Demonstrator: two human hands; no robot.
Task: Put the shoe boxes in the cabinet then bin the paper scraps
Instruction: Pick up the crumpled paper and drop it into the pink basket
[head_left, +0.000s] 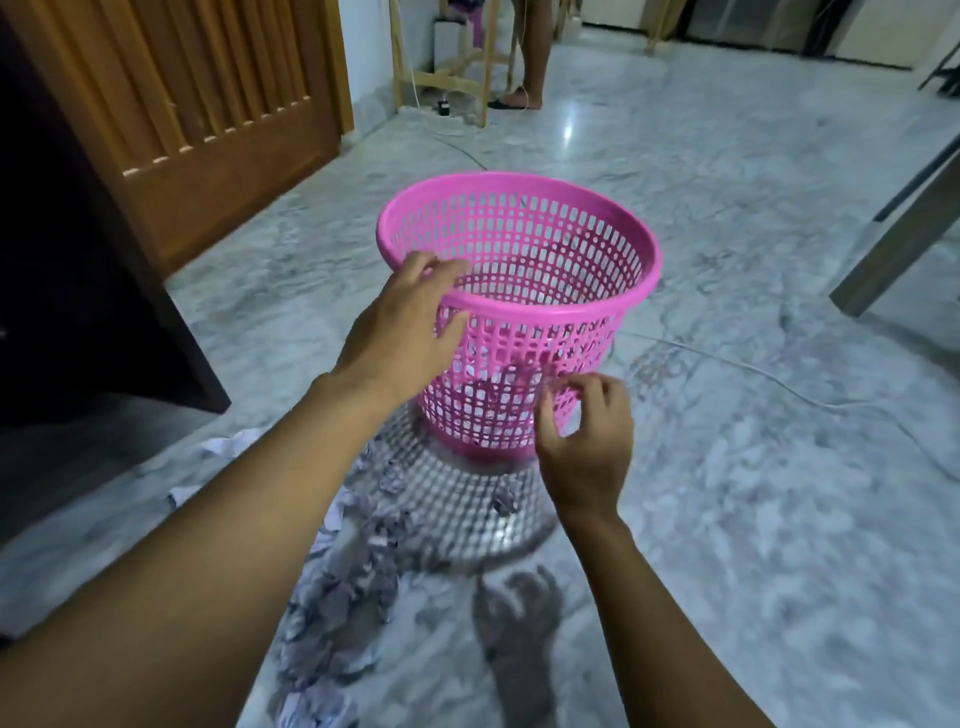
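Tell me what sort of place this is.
Probably a room in a home: a polished marble floor, a wooden slatted door, and a pink basket with paper scraps strewn beside it.

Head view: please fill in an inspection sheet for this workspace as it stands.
Surface: marble floor, glossy and grey-veined.
Job's things: pink basket stands on the floor with some paper inside; paper scraps lie strewn at its near left; no shoe boxes seen.
Clutter: nothing seen beyond the scraps.
Hands: left hand grips the basket's near rim, thumb outside; right hand has its fingers curled by the lower wall, and whether it holds anything is unclear.
Cables: white cable crosses the floor at right; thin cable lies near the wooden frame at the back.
Surroundings: dark cabinet and slatted wooden door at left; table leg at right; a person's legs at the back.
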